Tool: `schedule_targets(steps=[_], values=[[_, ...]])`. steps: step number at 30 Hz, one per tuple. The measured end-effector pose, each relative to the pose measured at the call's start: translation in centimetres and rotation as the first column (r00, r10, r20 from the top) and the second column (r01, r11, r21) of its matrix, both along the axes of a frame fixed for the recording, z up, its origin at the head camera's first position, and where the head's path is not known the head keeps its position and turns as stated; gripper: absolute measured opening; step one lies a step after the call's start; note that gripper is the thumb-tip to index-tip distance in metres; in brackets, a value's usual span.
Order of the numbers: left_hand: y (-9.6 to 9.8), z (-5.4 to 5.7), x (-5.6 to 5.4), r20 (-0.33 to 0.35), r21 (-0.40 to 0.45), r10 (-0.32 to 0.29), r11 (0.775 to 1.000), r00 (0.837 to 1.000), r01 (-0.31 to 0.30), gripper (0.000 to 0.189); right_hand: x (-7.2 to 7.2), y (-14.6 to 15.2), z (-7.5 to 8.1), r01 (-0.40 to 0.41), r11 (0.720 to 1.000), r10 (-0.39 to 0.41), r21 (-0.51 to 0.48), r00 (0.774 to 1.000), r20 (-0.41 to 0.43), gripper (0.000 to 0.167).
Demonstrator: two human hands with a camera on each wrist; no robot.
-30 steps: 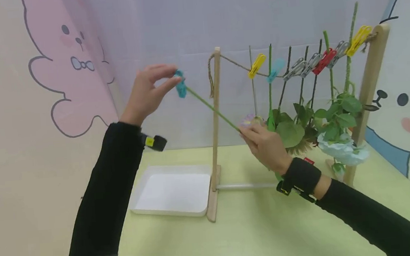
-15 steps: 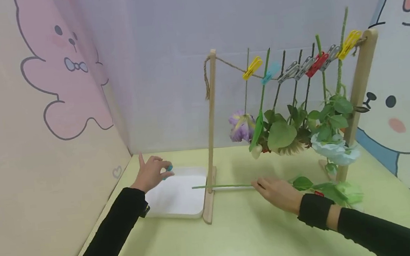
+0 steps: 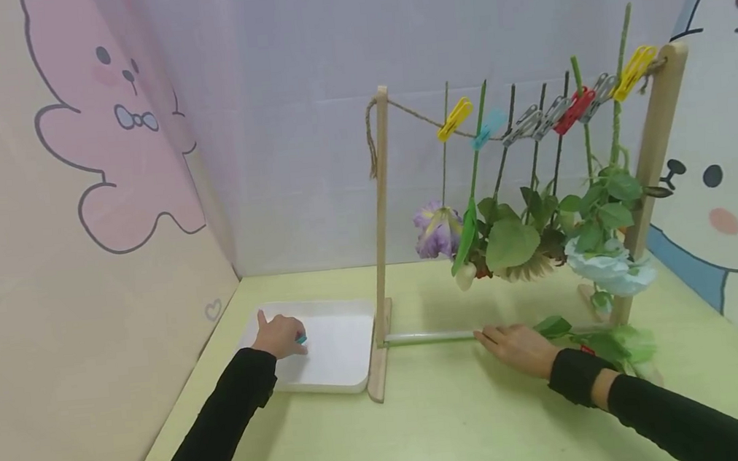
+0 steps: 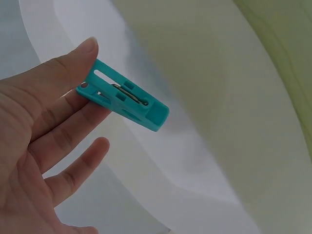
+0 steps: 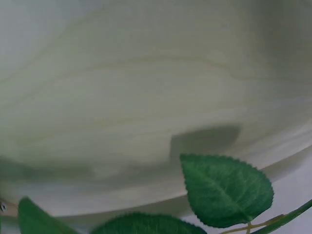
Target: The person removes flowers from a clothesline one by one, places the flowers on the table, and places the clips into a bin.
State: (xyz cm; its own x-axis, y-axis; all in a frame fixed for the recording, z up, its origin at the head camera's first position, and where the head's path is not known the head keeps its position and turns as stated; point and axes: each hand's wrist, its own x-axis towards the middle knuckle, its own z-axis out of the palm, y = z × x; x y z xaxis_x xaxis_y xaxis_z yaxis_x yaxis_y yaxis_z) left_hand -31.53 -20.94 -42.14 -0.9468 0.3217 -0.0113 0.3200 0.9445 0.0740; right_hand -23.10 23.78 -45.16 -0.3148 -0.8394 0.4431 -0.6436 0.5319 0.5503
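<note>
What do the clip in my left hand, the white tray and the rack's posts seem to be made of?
Clip: apparently teal plastic, smooth, with moulded slots; its spring looks like metal wire.
Tray: probably smooth white plastic, given its rounded corners.
Posts: likely wood, matte, from their tan colour; grain isn't discernible.

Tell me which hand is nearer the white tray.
Left. The left hand is over the white tray; the right hand is to its right, past the wooden post.

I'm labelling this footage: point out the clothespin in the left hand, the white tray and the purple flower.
Clothespin (image 4: 128, 100), left wrist view, middle of its body.
White tray (image 3: 337, 339), head view, bare inside bottom.
Purple flower (image 3: 438, 232), head view, its petals.
</note>
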Motion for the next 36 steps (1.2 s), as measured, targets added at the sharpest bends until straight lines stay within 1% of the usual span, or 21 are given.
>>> schedule_targets(steps=[3,4,5,7,8,10,11,15,16,17,18,19,22,23,25,27,28,30,32,33,36], values=[[-0.2,-0.5,-0.1,0.037,-0.005,0.024,1.000,0.999,-0.023,0.020,-0.2,0.6,-0.5,0.011,1.000,-0.011,0.013,1.000,0.021,0.025],[-0.2,-0.6,-0.2,0.045,-0.011,0.030,0.999,0.999,-0.030,0.021,-0.2,0.7,-0.6,0.013,1.000,-0.013,0.014,0.999,0.029,0.017],[-0.3,-0.8,-0.2,0.053,-0.016,0.039,0.999,0.998,-0.038,0.022,-0.3,0.9,-0.8,0.015,1.000,-0.015,0.014,0.999,0.034,0.020],[-0.3,-1.0,-0.2,0.064,-0.018,0.048,0.999,0.997,-0.047,0.023,-0.4,1.1,-1.1,0.021,1.000,-0.022,0.010,0.999,0.043,0.035],[-0.2,-1.0,-0.2,0.073,-0.015,0.054,0.998,0.996,-0.053,0.023,-0.5,1.2,-1.2,0.023,1.000,-0.023,0.006,0.999,0.047,0.032],[-0.2,-1.1,-0.2,0.086,-0.006,0.061,0.998,0.994,-0.061,0.024,-0.5,1.5,-1.4,0.025,1.000,-0.025,-0.001,0.998,0.053,0.017],[-0.1,-1.1,-0.2,0.093,0.000,0.065,0.998,0.994,-0.065,0.023,-0.5,1.6,-1.5,0.026,1.000,-0.026,-0.002,0.998,0.054,0.015],[-0.1,-1.2,-0.3,0.113,0.008,0.079,0.997,0.990,-0.081,0.023,-0.5,1.6,-1.6,0.030,1.000,-0.030,-0.003,0.998,0.053,0.059],[-0.1,-1.3,-0.3,0.116,0.011,0.082,0.996,0.990,-0.084,0.023,-0.5,1.5,-1.6,0.031,0.999,-0.031,-0.005,0.998,0.051,0.065],[-0.2,-1.4,-0.3,0.115,0.011,0.081,0.997,0.990,-0.083,0.023,-0.6,1.5,-1.6,0.035,0.999,-0.035,-0.007,0.998,0.052,0.067],[-0.2,-1.5,-0.3,0.115,0.011,0.081,0.996,0.990,-0.083,0.024,-0.6,1.4,-1.6,0.040,0.999,-0.039,-0.008,0.998,0.054,0.067],[-0.3,-1.5,-0.3,0.114,0.011,0.080,0.997,0.990,-0.082,0.024,-0.6,1.3,-1.5,0.046,0.999,-0.046,-0.008,0.997,0.060,0.058],[-0.3,-1.6,-0.3,0.124,0.018,0.082,0.996,0.989,-0.085,0.025,-0.6,1.1,-1.5,0.070,0.997,-0.069,-0.009,0.994,0.090,0.021],[-0.3,-1.6,-0.3,0.128,0.020,0.083,0.996,0.988,-0.086,0.025,-0.7,1.1,-1.5,0.077,0.997,-0.075,-0.010,0.992,0.101,0.014],[-0.3,-1.6,-0.3,0.144,0.026,0.088,0.995,0.986,-0.093,0.026,-0.7,1.0,-1.6,0.087,0.996,-0.084,-0.020,0.989,0.118,0.024],[-0.3,-1.6,-0.4,0.154,0.024,0.090,0.995,0.984,-0.095,0.027,-0.8,1.0,-1.7,0.085,0.995,-0.079,-0.050,0.990,0.119,0.011],[-0.3,-1.6,-0.4,0.159,0.022,0.093,0.995,0.983,-0.097,0.027,-0.9,1.0,-1.7,0.080,0.994,-0.071,-0.070,0.991,0.115,0.013],[-0.3,-1.6,-0.5,0.164,0.015,0.098,0.995,0.982,-0.102,0.028,-1.0,1.0,-1.8,0.068,0.992,-0.057,-0.108,0.993,0.104,0.037],[-0.3,-1.6,-0.6,0.166,0.007,0.098,0.995,0.981,-0.101,0.028,-1.1,1.0,-1.8,0.054,0.989,-0.041,-0.138,0.995,0.096,0.055],[-0.3,-1.6,-0.6,0.166,0.005,0.098,0.995,0.981,-0.100,0.028,-1.1,1.0,-1.8,0.050,0.988,-0.036,-0.148,0.995,0.097,0.053],[-0.2,-1.3,-0.6,0.171,0.002,0.104,0.994,0.980,-0.106,0.028,-1.1,1.0,-1.5,0.047,0.986,-0.029,-0.161,0.994,0.110,0.027]])
